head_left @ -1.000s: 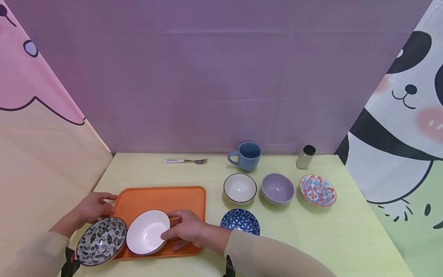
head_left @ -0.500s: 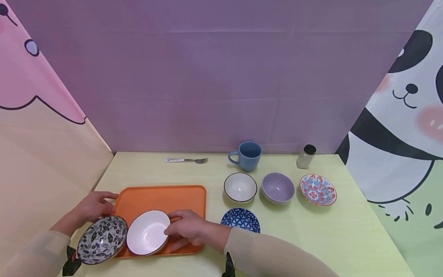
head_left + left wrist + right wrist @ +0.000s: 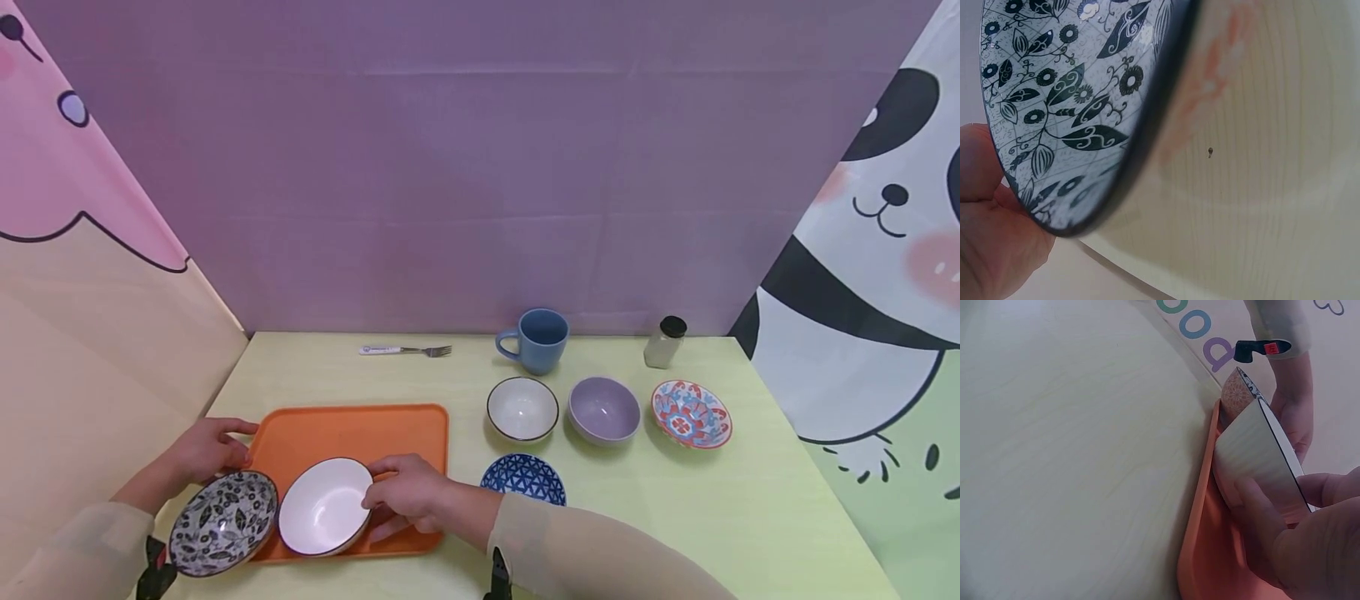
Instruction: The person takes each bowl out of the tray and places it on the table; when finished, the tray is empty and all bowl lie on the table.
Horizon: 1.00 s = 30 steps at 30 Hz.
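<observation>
My left hand is at the orange tray's left edge, fingers toward its corner. It holds the far rim area of a tilted bowl with black leaves and flowers inside; the lower fingers are hidden. In the left wrist view this floral bowl leans against the hand. My right hand grips the right rim of a white, dark-rimmed bowl, thumb at the rim and fingers along the outside. The white bowl stands tilted over the tray, side by side with the floral one.
A blue triangle-patterned bowl lies close to my right forearm. Behind it are a small white bowl, a purple bowl and a red-blue patterned bowl. A fork, blue mug and black-capped jar line the back.
My right thumb has drawn back from inside the white bowl toward its rim. The left hand and both bowls stay almost still; the head view shifts slightly.
</observation>
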Each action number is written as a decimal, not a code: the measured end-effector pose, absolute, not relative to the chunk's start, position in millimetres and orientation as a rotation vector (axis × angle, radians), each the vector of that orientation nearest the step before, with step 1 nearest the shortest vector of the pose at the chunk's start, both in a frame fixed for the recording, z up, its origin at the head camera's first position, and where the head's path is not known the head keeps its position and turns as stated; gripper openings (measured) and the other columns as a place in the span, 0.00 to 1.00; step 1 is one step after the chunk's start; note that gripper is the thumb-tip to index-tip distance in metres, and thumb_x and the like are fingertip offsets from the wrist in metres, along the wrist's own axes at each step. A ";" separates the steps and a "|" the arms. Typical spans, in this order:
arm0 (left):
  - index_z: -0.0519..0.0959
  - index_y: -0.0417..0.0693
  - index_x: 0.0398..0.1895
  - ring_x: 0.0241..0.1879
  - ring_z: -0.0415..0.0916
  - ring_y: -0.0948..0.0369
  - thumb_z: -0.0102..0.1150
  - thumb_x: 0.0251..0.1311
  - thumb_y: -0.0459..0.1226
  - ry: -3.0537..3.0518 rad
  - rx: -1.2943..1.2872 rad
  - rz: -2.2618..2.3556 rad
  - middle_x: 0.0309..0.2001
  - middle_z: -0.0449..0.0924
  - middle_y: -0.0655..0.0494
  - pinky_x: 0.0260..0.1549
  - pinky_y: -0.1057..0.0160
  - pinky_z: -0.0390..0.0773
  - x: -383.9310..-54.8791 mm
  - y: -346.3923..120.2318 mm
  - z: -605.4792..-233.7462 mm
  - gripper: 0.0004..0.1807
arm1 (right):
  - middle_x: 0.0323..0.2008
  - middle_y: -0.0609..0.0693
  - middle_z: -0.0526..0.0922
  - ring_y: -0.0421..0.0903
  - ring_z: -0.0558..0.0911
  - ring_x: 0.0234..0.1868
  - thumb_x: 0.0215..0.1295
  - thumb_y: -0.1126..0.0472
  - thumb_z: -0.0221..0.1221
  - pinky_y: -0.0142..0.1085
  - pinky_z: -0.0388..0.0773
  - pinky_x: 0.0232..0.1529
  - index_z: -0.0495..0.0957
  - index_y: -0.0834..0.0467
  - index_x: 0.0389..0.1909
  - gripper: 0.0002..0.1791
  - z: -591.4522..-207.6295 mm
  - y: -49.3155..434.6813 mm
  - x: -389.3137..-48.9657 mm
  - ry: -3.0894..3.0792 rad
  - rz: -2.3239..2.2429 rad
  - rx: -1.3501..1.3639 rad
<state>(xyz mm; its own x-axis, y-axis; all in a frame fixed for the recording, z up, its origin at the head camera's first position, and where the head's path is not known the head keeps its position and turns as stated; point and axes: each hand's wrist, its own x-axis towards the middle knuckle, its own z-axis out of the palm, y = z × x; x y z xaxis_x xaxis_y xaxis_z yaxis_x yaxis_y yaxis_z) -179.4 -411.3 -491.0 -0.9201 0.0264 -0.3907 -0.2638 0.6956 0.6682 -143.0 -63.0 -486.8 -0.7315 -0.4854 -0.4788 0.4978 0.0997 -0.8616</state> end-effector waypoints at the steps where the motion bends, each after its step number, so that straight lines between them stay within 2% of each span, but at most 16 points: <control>1: 0.65 0.24 0.68 0.35 0.82 0.57 0.57 0.65 0.28 2.535 -0.187 1.082 0.37 0.84 0.48 0.31 0.56 0.84 -179.1 -410.9 -491.1 0.29 | 0.37 0.53 0.85 0.48 0.84 0.27 0.57 0.75 0.61 0.51 0.87 0.30 0.79 0.57 0.56 0.24 -486.7 -62.5 -143.0 1.658 -1.721 0.013; 7: 0.64 0.23 0.68 0.36 0.82 0.56 0.56 0.66 0.28 2.539 -0.174 1.080 0.38 0.84 0.46 0.34 0.54 0.85 -177.9 -409.8 -489.3 0.29 | 0.33 0.55 0.87 0.48 0.84 0.26 0.58 0.73 0.61 0.52 0.87 0.31 0.80 0.55 0.56 0.24 -483.6 -60.2 -142.7 1.648 -1.706 0.005; 13: 0.64 0.24 0.69 0.36 0.83 0.56 0.58 0.66 0.29 2.526 -0.204 1.084 0.39 0.85 0.45 0.34 0.54 0.86 -177.5 -408.4 -487.7 0.30 | 0.34 0.55 0.87 0.49 0.85 0.27 0.59 0.73 0.61 0.51 0.87 0.29 0.80 0.54 0.56 0.24 -474.5 -56.6 -140.1 1.641 -1.695 -0.007; 30: 0.64 0.25 0.69 0.34 0.80 0.57 0.57 0.65 0.29 2.535 -0.194 1.060 0.38 0.85 0.48 0.29 0.57 0.83 -180.1 -410.3 -491.0 0.30 | 0.43 0.57 0.81 0.50 0.87 0.34 0.61 0.73 0.60 0.52 0.87 0.32 0.78 0.57 0.60 0.25 -443.0 -25.6 -142.8 1.636 -1.677 -0.104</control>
